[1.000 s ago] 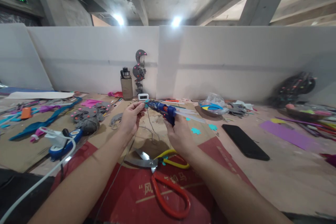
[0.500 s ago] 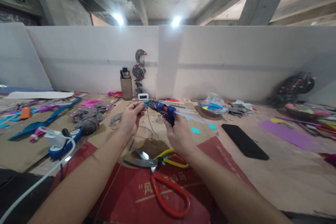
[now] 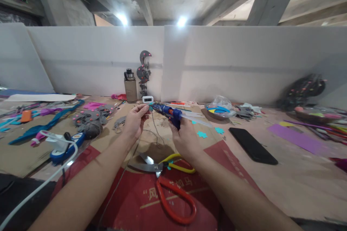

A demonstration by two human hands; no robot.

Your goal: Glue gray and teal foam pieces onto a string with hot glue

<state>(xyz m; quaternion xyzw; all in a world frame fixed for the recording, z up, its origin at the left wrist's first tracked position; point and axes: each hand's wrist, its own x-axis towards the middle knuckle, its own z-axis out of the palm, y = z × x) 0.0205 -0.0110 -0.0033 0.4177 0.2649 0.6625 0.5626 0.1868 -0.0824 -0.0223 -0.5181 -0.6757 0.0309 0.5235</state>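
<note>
My right hand (image 3: 185, 139) is closed around a blue glue gun (image 3: 173, 114), with a clear glue stick (image 3: 196, 119) poking out of its back end. The gun's nozzle points left and meets a small turquoise piece (image 3: 150, 106). Between thumb and fingertips, my left hand (image 3: 137, 122) pinches that piece; a grey string (image 3: 155, 126) hangs down from it. Below my hands, open scissors (image 3: 177, 198) with red and yellow handles lie on a red printed sheet (image 3: 127, 202). Turquoise flower cutouts (image 3: 202, 134) rest right of my right hand.
A black phone (image 3: 252, 146) lies to the right. At the back stand a bottle (image 3: 130, 88) and a small white digital display (image 3: 148, 99). On the left are a blue power strip (image 3: 67, 148) with a white cable (image 3: 40, 191) and grey yarn (image 3: 90, 130). A bowl (image 3: 220, 114) holds colored pieces.
</note>
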